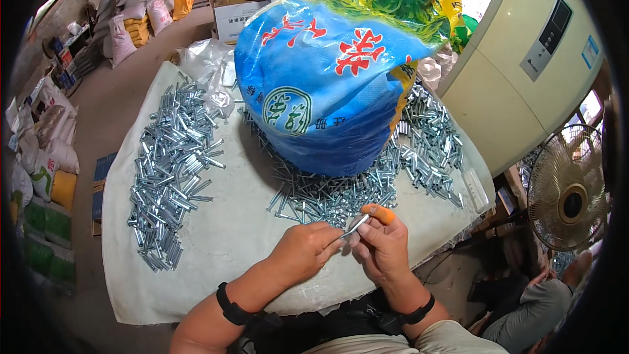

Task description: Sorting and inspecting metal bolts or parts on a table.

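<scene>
My left hand (pixel 304 250) is closed, its thumb and fingertips pinching one end of a small silver metal bolt (pixel 357 224). Pressed against the same piece are the fingers of my right hand (pixel 384 242), with an orange cover on one fingertip. Whether the piece is one part or two fitted together is too small to tell. Just beyond my hands lies a heap of loose silver bolts (pixel 308 206) on the pale cloth-covered table (pixel 229 242). Another long pile of bolts (pixel 171 177) runs along the left side, and more bolts (pixel 429 144) lie at the right.
A large blue printed sack (pixel 321 105) stands amid the far heap and hides part of it. Clear plastic bags (pixel 206 69) lie behind the left pile. A cream appliance (pixel 524 59) and a fan (pixel 570 196) stand to the right; a person's leg (pixel 534 314) shows at the lower right.
</scene>
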{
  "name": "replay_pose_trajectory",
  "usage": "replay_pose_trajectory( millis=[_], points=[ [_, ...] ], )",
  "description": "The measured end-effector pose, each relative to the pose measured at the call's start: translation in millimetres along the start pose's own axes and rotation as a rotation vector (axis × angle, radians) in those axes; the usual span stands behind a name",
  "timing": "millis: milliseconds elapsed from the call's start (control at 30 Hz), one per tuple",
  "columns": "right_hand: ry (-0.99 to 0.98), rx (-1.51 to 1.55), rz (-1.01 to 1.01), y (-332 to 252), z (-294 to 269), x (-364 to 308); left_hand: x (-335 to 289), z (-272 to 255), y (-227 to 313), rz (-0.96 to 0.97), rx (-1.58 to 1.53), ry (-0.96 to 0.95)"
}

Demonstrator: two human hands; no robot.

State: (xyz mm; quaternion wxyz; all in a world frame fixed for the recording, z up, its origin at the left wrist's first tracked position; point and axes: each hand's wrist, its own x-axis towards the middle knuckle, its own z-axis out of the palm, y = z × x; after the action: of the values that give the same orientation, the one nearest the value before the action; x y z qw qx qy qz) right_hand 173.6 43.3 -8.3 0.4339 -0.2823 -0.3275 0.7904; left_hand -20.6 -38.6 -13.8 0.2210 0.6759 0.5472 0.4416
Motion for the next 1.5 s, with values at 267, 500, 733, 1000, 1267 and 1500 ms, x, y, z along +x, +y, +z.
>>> replay_pose_trajectory(
  millis=[267, 500, 733, 1000, 1267, 1500],
  points=[
    [-0.086, -0.320, -0.015, 11.0, -10.9, -8.0, 0.9, 1.7, 2.4, 0.019, -0.046, 0.149],
    [-0.160, -0.341, 0.097, 3.3, -15.0, -8.0, 2.6, -7.8, 5.3, 0.030, -0.031, -0.029],
    [-0.021, -0.296, -0.011, -4.5, -21.0, 2.4, 7.2, -12.8, 3.5, 0.023, -0.038, 0.140],
    [-0.192, -1.459, -0.611, 6.3, -18.1, 4.7, 5.7, -8.5, 9.2, -0.226, -0.284, 0.174],
    [-0.249, -1.462, -0.543, -2.3, -19.7, 8.8, 3.5, -3.7, -4.5, -0.132, -0.107, 0.134],
    [-0.076, -0.636, 0.051, -5.8, -20.0, 3.5, 1.5, -1.9, -3.8, -0.105, -0.045, 0.097]
  ],
)
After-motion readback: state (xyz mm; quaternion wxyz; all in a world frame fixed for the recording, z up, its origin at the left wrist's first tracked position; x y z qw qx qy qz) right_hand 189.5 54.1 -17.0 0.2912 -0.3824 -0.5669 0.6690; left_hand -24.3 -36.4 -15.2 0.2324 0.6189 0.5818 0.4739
